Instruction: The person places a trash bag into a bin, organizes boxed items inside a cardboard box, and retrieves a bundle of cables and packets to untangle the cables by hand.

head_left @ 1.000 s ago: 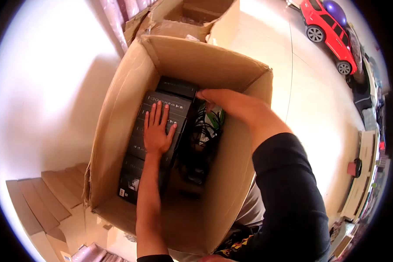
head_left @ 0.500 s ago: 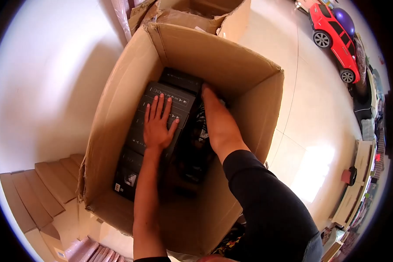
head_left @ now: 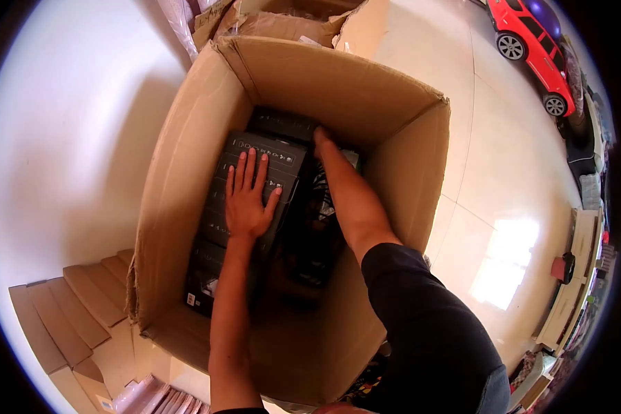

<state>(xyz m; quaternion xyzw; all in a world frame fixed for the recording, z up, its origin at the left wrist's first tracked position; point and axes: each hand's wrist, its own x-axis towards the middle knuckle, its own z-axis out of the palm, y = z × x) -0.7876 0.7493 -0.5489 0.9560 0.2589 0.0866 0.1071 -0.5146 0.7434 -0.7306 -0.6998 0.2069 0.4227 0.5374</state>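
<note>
Inside a tall cardboard box (head_left: 186, 131), several black boxes (head_left: 214, 224) stand in a row along the left wall. My left hand (head_left: 248, 196) lies flat on them with its fingers spread. At the far end of the row, my right hand (head_left: 321, 141) reaches down beside the last black box (head_left: 283, 124); its fingers are hidden. Dark items with black cables (head_left: 317, 214) lie to the right of the row, partly under my right forearm.
Another open carton (head_left: 362, 31) stands beyond the box. Folded cardboard (head_left: 69, 310) and wrapped pinkish items (head_left: 155, 399) are at lower left. A red toy car (head_left: 531, 52) and a drawer unit (head_left: 569, 283) are at the right.
My right hand has moved from above the cables down to the far end of the row, its arm now deeper in the box. My left hand stays flat on the black boxes.
</note>
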